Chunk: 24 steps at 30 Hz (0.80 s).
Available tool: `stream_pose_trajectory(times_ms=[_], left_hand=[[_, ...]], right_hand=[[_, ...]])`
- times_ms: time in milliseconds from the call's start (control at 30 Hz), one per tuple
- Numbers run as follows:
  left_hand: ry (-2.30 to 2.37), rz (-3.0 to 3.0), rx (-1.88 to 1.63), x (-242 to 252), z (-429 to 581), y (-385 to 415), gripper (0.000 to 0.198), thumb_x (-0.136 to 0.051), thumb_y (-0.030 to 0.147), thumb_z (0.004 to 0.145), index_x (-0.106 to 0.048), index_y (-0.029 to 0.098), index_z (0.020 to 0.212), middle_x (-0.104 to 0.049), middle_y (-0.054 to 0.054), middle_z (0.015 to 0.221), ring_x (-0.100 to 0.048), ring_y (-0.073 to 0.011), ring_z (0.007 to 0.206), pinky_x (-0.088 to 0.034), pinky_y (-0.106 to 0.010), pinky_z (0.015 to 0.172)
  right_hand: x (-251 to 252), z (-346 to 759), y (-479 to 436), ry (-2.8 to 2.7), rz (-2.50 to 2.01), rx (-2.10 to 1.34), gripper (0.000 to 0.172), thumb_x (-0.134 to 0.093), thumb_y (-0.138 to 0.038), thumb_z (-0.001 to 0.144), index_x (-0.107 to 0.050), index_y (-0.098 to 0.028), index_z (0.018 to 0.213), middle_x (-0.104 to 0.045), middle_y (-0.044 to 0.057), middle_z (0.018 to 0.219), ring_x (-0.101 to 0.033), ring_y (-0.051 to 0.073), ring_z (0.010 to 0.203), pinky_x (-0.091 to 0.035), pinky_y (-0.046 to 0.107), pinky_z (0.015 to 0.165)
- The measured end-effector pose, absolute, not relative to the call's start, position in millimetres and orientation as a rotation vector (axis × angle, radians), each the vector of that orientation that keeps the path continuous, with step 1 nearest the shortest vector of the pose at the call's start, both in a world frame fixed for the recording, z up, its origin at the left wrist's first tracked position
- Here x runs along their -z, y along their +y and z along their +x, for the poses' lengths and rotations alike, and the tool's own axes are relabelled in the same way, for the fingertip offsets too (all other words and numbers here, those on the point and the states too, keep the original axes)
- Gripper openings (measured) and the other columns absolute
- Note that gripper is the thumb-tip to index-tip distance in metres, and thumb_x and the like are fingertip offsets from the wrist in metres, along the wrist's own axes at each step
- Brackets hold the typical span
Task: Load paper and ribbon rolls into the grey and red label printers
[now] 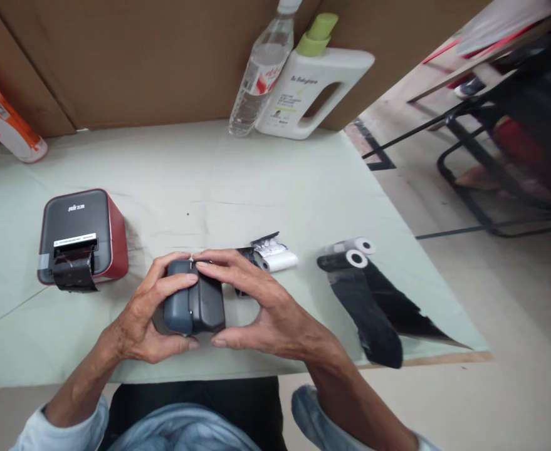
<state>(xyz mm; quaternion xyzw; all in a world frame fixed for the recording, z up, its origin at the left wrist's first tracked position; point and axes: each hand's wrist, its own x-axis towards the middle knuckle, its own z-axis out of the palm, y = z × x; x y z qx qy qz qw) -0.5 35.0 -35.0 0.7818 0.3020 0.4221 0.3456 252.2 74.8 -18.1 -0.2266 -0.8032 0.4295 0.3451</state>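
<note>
Between my two hands is a small dark portable label printer [208, 304], held just above the table near its front edge. My left hand [148, 313] wraps its left side, with fingers on top and the thumb along the near edge. From the right, my right hand [266, 307] grips it, fingers lying over the top and the thumb at the near corner. Just beyond my right fingers lies a small white paper roll [281, 261] with crumpled black-and-silver film. The printer's underside is hidden.
A red and black printer [75, 232] with black film sticking out stands left. Black ribbon rolls [343, 260] trail film at right. At the back are a water bottle [263, 75], a white jug [308, 94] and an orange bottle [5, 116]. A folding chair [472, 163] stands beyond the table.
</note>
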Motion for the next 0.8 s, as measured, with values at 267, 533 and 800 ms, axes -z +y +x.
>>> stream_pose_trajectory(times_ms=[267,533,800], left_hand=[[0.773,1.994,-1.102,34.3,0.6,33.4,0.091,-0.088,0.037,0.082,-0.043,0.024,0.159,-0.045,-0.021,0.158,-0.043,-0.0390,0.152,-0.043,-0.061,0.121],[0.808,2.009,-1.134,34.7,1.7,33.4,0.091,-0.091,0.032,0.077,-0.047,0.023,0.156,-0.045,-0.021,0.154,-0.046,-0.0387,0.147,-0.048,-0.058,0.117],[0.838,2.023,-1.137,33.9,2.3,33.1,0.087,-0.092,0.030,0.076,-0.050,0.025,0.152,-0.047,-0.022,0.152,-0.050,-0.0399,0.144,-0.049,-0.063,0.114]], right_hand=[[17.9,250.0,75.3,-2.082,-0.586,-1.062,0.080,-0.083,-0.047,0.090,-0.046,-0.031,0.160,-0.055,0.015,0.154,-0.054,0.031,0.146,-0.047,0.052,0.122],[16.4,250.6,73.7,-2.107,-0.602,-0.994,0.081,-0.083,-0.043,0.091,-0.044,-0.031,0.161,-0.055,0.016,0.154,-0.055,0.032,0.145,-0.048,0.055,0.120],[17.2,250.6,74.3,-2.110,-0.583,-0.995,0.083,-0.084,-0.041,0.091,-0.044,-0.031,0.162,-0.056,0.016,0.155,-0.055,0.031,0.145,-0.049,0.053,0.121]])
